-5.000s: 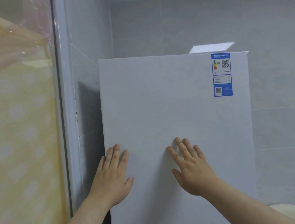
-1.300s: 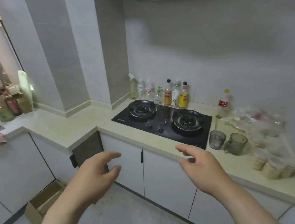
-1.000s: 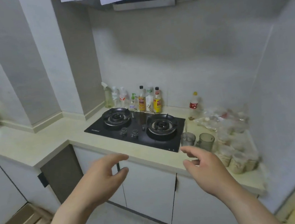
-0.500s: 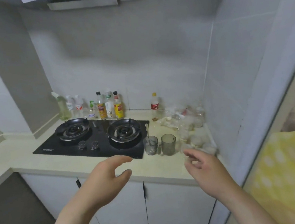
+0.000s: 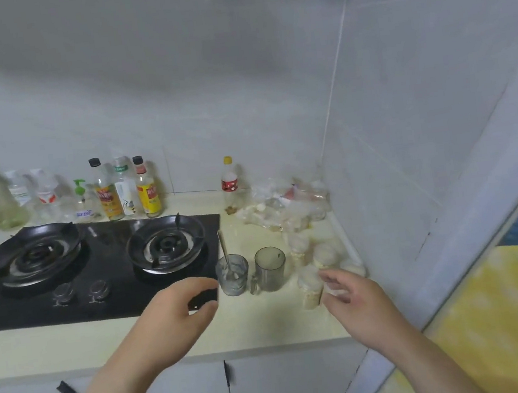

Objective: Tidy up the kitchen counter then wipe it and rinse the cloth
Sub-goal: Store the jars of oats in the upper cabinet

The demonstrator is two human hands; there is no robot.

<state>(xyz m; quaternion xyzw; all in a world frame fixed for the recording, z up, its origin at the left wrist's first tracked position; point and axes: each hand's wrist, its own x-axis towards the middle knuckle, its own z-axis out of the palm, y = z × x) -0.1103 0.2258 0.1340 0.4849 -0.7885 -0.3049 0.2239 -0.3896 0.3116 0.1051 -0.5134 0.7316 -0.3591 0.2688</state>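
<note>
- Cream stone kitchen counter (image 5: 260, 323) with one black glass hob (image 5: 20, 310) set into it; the hob carries two burners, left (image 5: 32, 257) and right (image 5: 166, 244), and two knobs (image 5: 63, 293) (image 5: 98, 289) along its front
- Behind the hob, against the wall, a row of seven bottles (image 5: 107, 192): one spray bottle, two clear ones, one pump bottle, three sauce bottles
- One red-labelled bottle (image 5: 229, 183) with a yellow cap stands alone behind the hob's right rear corner
- Just right of the hob's front right corner stand two drinking vessels: a clear glass (image 5: 233, 274) holding one spoon (image 5: 223, 246), and beside it a grey mug (image 5: 270, 268)
- Further right of the hob, a heap of clear plastic bags (image 5: 285, 206) at the wall, and several small filled bags (image 5: 311, 288) nearer the front; blur hides their exact number
- Left hand (image 5: 175, 321) hovers over the hob's front right corner, fingers loosely curved and grasping nothing; the glass is just beyond its fingertips, and contact cannot be told
- Right hand (image 5: 358, 301) is right of the hob, fingers relaxed and spread, grasping nothing; the nearest small bag lies at its fingertips, touching or not is unclear
</note>
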